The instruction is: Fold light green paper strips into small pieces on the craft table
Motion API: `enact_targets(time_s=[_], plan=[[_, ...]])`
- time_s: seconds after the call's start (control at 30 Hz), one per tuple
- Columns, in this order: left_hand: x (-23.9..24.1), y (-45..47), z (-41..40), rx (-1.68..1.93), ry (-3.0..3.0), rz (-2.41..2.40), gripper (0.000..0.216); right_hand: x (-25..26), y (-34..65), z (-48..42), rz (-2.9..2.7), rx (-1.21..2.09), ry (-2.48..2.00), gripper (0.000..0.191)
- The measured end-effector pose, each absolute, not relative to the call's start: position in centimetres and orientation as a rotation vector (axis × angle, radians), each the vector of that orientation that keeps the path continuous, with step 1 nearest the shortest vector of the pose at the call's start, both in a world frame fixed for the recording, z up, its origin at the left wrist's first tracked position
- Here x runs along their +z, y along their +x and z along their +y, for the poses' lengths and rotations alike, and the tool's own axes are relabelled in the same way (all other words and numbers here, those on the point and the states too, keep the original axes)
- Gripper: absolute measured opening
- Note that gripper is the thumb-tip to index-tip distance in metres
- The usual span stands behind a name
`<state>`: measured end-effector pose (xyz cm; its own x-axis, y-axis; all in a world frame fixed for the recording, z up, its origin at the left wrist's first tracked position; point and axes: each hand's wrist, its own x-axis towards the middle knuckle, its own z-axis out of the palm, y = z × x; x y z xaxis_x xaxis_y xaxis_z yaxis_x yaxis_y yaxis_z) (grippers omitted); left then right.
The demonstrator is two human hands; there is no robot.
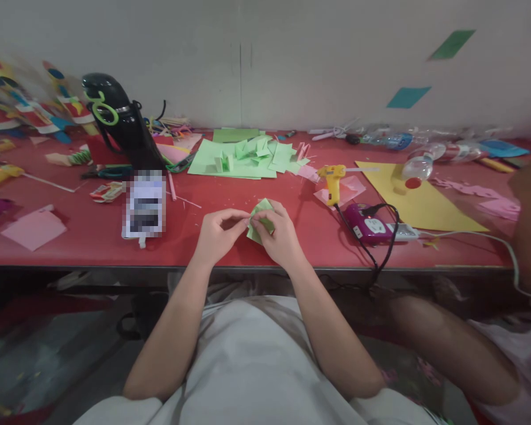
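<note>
1. Left hand [219, 236] and right hand [281, 236] meet near the front edge of the red table [230, 251], both working on one small folded piece of green paper [264, 206].
2. The right hand grips that piece between thumb and fingers, with its upper part showing above the thumb.
3. The left hand's thumb and index finger are pinched narrowly together at the paper's left edge; exactly how much of it they grip is too small to tell.
4. Beyond the hands, toward the wall, light green sheets [199, 168] lie flat, with several folded green pieces [262, 147] on top of them.
5. To the right, a yellow glue gun [333, 183] rests on pink paper, just behind a purple power socket box [366, 229] with a black cord plugged in.
6. Farther right, a clear plastic bottle [418, 168] stands on a yellow sheet [451, 209].
7. To the left, a phone [144, 203] with a blurred screen is in front of a tall black object [124, 124].
8. At the far right, another person's arm [460, 348] shows beside the table.
</note>
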<state>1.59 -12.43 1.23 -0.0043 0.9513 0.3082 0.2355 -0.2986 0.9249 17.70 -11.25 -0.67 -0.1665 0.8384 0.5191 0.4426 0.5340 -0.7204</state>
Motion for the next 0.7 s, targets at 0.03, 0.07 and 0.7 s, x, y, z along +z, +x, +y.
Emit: enact_targets(time_s=[0.03,0.07,0.7], plan=[[1.24,1.59,-12.45,1.352,1.597,1.249,0.014,-0.69,17.70,-11.24,-1.799,0.502,-1.065,0.009],[1.24,1.58,-12.46,1.352,1.592,1.242,0.014,-0.69,17.71,-11.22,-1.800,0.498,-1.066,0.009],[0.87,1.25,-12.31,1.324,1.496,1.218,0.017,-0.70,17.81,-11.28,-1.804,0.496,-1.072,0.009]])
